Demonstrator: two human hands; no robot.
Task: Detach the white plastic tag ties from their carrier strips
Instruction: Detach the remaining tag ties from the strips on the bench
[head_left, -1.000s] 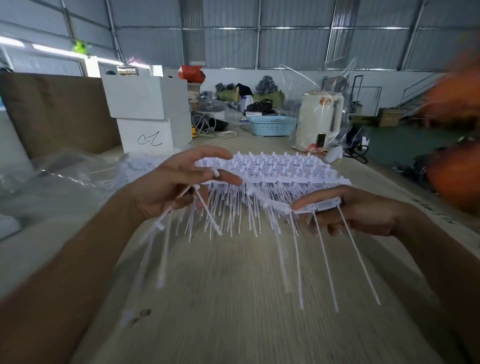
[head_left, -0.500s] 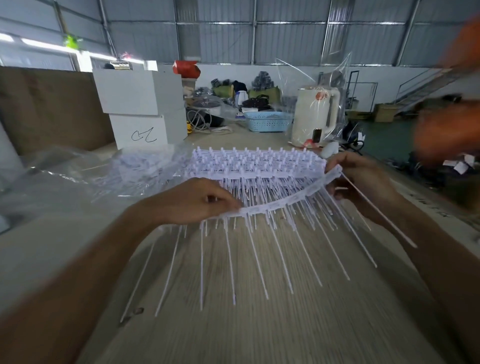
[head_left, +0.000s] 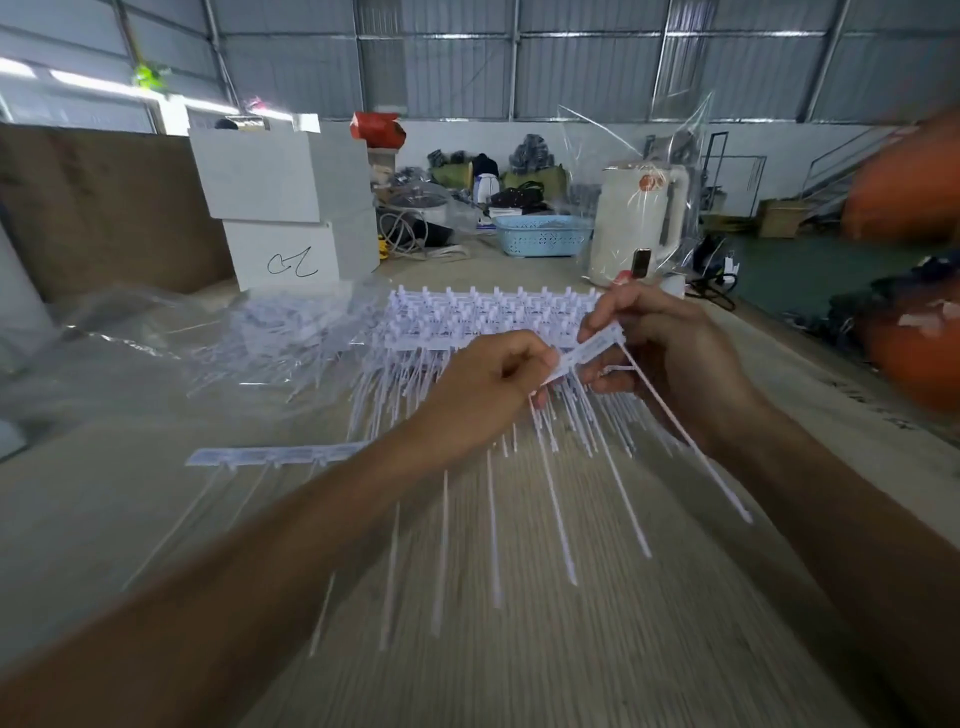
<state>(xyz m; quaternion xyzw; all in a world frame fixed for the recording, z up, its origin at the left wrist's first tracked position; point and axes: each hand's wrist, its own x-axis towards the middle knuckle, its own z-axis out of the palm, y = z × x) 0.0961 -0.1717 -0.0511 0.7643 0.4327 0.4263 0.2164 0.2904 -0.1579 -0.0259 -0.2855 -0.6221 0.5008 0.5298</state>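
Note:
A white carrier strip with long thin tag ties hanging from it is held above the table between my hands. My left hand grips the strip from the left side. At the strip's right end my right hand pinches it, and one long tie trails down from there. Behind my hands lies a stack of more white strips with ties. A separate strip with a few ties lies flat on the table at the left.
Clear plastic bags with more ties lie at the left. White boxes, a blue basket and a white kettle in plastic wrap stand at the far end of the table. Blurred orange shapes are at the right edge.
My hands have come closer together on the right part of the strip. A section of strip with ties now lies on the table at the left.

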